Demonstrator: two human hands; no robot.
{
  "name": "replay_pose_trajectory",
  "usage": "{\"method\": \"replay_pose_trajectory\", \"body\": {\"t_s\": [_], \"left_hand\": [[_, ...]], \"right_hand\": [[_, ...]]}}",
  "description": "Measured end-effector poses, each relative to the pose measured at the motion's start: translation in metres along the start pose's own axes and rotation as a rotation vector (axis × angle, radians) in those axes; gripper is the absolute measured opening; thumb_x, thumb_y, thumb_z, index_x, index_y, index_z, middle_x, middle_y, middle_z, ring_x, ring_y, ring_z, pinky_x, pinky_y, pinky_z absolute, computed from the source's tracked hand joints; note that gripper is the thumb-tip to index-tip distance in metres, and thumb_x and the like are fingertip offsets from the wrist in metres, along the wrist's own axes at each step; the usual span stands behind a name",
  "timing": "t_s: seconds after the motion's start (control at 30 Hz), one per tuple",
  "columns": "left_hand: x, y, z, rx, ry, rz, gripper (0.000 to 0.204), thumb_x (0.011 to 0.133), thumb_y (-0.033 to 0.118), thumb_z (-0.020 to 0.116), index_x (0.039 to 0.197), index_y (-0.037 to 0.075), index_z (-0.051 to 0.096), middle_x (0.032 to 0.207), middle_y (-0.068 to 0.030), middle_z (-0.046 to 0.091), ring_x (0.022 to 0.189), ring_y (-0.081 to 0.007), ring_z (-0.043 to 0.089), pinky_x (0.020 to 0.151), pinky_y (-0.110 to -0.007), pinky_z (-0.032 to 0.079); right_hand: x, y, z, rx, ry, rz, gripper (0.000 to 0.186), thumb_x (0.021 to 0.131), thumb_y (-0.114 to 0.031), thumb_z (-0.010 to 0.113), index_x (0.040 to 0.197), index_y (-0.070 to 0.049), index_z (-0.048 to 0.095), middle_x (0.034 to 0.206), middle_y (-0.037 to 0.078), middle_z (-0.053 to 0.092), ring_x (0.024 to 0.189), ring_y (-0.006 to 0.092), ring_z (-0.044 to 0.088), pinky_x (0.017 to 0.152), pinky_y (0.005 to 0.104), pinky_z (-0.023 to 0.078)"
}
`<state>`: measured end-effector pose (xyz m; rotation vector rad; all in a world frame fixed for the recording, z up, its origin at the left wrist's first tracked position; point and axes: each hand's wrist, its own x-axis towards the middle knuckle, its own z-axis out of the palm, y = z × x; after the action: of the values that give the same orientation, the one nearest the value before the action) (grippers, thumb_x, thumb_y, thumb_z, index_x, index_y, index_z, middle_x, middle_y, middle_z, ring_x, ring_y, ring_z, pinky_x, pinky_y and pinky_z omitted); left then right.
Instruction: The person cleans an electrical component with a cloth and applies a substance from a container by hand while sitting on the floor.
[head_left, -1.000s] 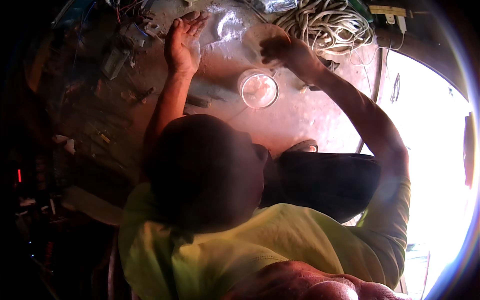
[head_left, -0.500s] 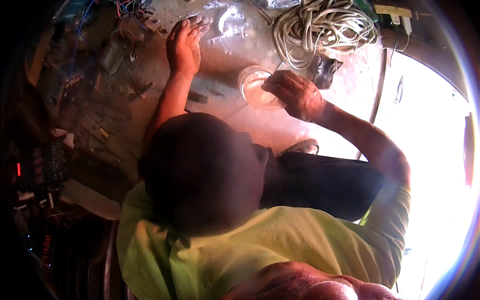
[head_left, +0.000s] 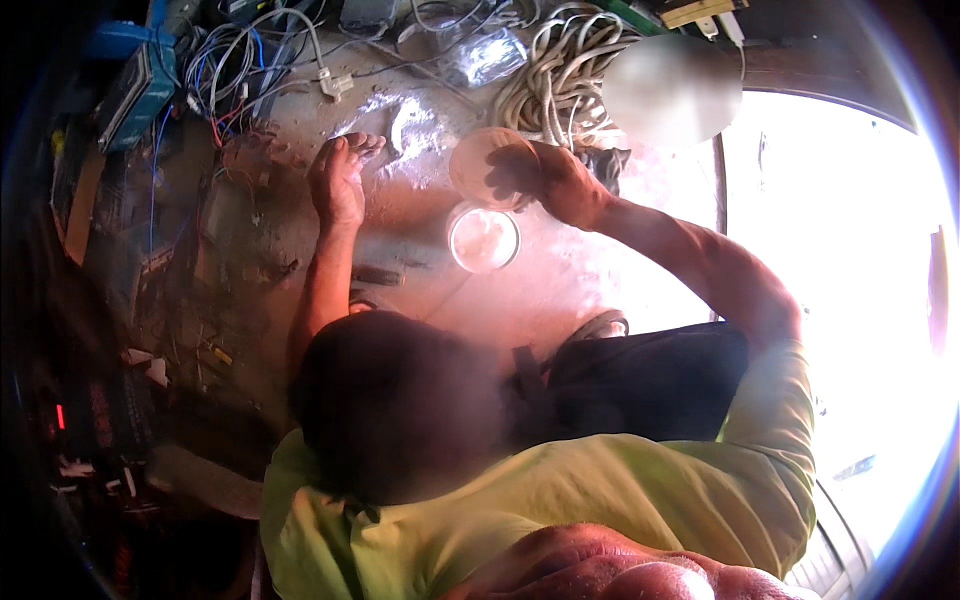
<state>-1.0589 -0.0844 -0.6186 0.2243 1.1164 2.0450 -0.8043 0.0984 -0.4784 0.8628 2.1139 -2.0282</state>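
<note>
a thin round disc (head_left: 470, 160) is held by the right hand (head_left: 563, 184) near the upper middle of the frame, its right part pinched by the fingers and its left part projecting free. by that one-sided grip, it may be judged, the palm is left out of the way and most of the disc is exposed. the exact placing of the thumb cannot be told, as the fingers are dark and soft in outline. the left hand (head_left: 340, 178), left of the upper middle, is half curled with the fingers loose, and nothing is seen to be gripped by it; the two hands are held well apart. a tub (head_left: 484, 240) with pale contents is set on the floor (head_left: 430, 245) just below the disc in the frame, probably because it can be reached there by either hand. the disc lies right of the left hand and directly at the right fingertips, while the tub lies below and between both hands, touched by neither. white powder (head_left: 415, 135) is spread near the left fingertips, above and to the right of them. rope (head_left: 555, 80) is heaped above the right hand, and wires (head_left: 225, 85) are tangled at the upper left.
</note>
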Motion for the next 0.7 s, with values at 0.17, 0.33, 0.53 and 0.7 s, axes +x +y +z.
{"method": "replay_pose_trajectory", "body": {"t_s": [0.17,0.33,0.53,0.7], "left_hand": [[0.031,0.011,0.014,0.35,-0.058,0.069,0.027,0.095,0.022,0.055,0.1,-0.003,0.065,0.098,-0.0138,0.068,0.094,-0.0249,0.065,0.091,-0.038,0.049],[0.064,0.016,0.017,0.832,-0.211,0.291,0.023,0.096,0.022,0.056,0.096,0.003,0.068,0.095,-0.0054,0.07,0.093,-0.0153,0.064,0.086,-0.029,0.048],[0.083,-0.01,0.023,0.962,-0.289,0.536,0.022,0.093,0.024,0.058,0.093,0.006,0.07,0.092,-0.0063,0.071,0.089,-0.0179,0.066,0.079,-0.03,0.051],[0.059,-0.007,0.029,0.954,-0.435,0.313,0.025,0.092,0.028,0.056,0.09,0.008,0.07,0.086,-0.0073,0.069,0.082,-0.0214,0.067,0.075,-0.031,0.051]], "right_hand": [[0.01,0.025,-0.013,0.249,0.026,0.208,0.033,0.093,-0.018,0.058,0.12,0.001,0.06,0.104,0.011,0.069,0.089,0.0172,0.068,0.073,0.0312,0.055],[0.014,0.044,-0.019,0.299,0.011,0.321,0.037,0.093,-0.019,0.058,0.124,0.001,0.057,0.107,0.01,0.068,0.088,0.0213,0.069,0.071,0.0336,0.055],[0.013,0.047,-0.022,0.277,-0.083,0.264,0.033,0.097,-0.021,0.052,0.121,0.0,0.058,0.11,0.01,0.068,0.093,0.0207,0.069,0.072,0.0322,0.054],[0.014,0.043,-0.021,0.167,-0.083,0.259,0.031,0.096,-0.021,0.052,0.119,0.0,0.059,0.118,0.008,0.064,0.091,0.0194,0.069,0.073,0.0314,0.053]]}}
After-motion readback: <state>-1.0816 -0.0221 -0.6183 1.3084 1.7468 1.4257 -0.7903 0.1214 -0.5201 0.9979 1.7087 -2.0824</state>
